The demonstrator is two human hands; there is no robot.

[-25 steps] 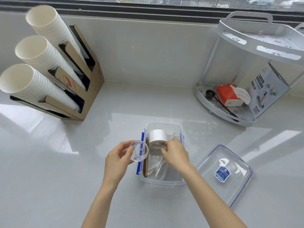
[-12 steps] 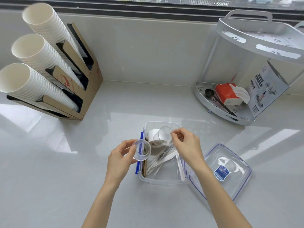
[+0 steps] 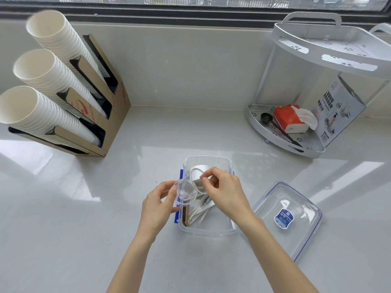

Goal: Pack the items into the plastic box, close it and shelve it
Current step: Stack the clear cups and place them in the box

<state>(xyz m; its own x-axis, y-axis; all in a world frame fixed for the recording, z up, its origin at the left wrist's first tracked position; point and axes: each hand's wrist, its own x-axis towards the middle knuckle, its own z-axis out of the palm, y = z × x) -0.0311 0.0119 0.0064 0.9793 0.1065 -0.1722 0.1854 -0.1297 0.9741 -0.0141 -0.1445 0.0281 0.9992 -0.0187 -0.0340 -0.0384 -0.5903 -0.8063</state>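
The clear plastic box with blue latches stands open on the white counter. In it lie a white tape roll, clear plastic cutlery and a brown cardboard piece. Its clear lid rests upside down on the counter to the right. My left hand pinches a small clear cup over the box's left rim. My right hand holds a second clear cup by its rim, pressed against the first. Whether the two cups are nested I cannot tell.
A cardboard dispenser with three slanted stacks of white paper cups stands at the back left. A white two-tier corner shelf at the back right holds a red tissue pack, a black spoon and a printed carton.
My right hand lifted a clear cup out of the box and brought it leftward against the cup in my left hand. The left hand stayed almost still.
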